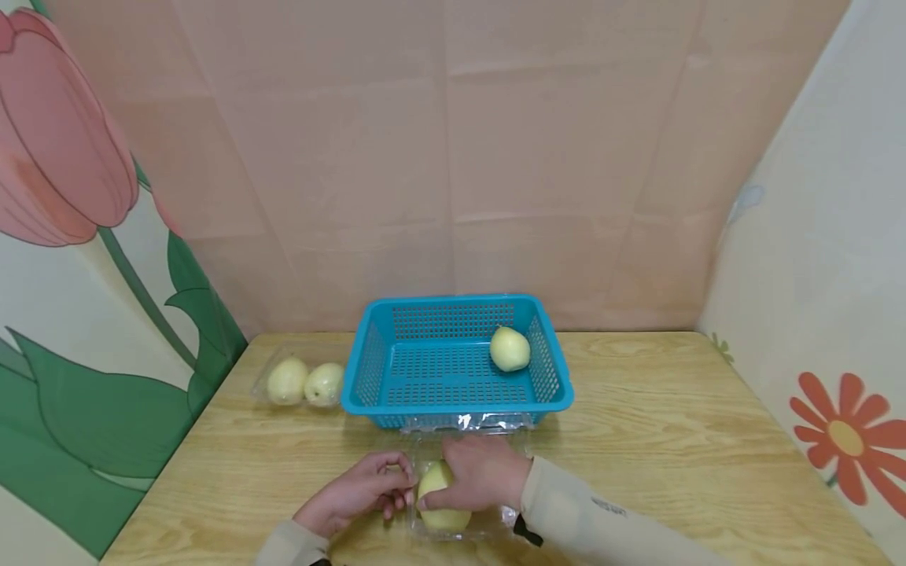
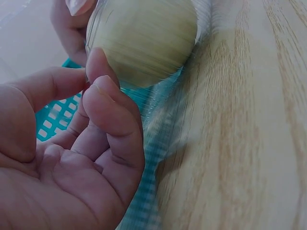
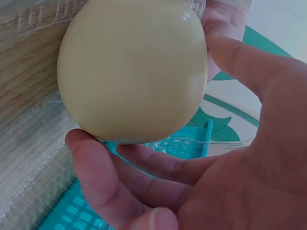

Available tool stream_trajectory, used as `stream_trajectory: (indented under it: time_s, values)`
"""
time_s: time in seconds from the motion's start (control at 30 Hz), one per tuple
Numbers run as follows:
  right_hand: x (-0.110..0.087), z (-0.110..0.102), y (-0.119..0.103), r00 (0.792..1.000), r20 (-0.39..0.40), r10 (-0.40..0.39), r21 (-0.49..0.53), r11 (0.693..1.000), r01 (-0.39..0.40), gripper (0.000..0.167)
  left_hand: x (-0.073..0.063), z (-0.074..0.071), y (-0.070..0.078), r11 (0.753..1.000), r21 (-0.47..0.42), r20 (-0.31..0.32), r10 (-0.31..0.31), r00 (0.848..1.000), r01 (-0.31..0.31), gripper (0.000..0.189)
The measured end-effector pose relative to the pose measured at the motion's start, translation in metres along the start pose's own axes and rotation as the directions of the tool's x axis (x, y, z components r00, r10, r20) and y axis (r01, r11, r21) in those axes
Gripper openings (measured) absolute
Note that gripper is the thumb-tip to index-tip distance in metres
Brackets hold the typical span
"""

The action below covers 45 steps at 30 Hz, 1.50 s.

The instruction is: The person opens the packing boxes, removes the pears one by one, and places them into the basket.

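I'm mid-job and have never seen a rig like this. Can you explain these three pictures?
There is no robot here: a person works with two bare hands. The wide picture comes from a camera worn on the head, looking forward and down. The two close ones come from cameras on the left and right wrists.

On the wooden table stands a blue basket with one pale fruit inside. Left of it is a clear pack with two more.

Nearest the person is a clear container. The right hand holds a fruit there, while the left hand seems to pinch the container's edge.
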State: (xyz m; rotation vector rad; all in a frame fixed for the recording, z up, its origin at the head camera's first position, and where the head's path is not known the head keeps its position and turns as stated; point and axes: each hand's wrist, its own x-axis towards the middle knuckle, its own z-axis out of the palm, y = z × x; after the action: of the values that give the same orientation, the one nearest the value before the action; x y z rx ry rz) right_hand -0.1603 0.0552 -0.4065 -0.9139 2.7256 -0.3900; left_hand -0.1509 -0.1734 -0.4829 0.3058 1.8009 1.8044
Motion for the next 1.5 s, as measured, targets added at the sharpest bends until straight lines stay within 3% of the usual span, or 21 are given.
stream_trajectory:
  time_s: [1.5]
  values:
    - [0.0074, 0.0029, -0.0085, 0.991, 0.124, 0.058, -0.073, 0.996, -0.050, 0.049, 0.0024, -0.0011, -0.0014, 1.000, -0.011, 0.003, -0.003, 1.000, 0.003, 0.006]
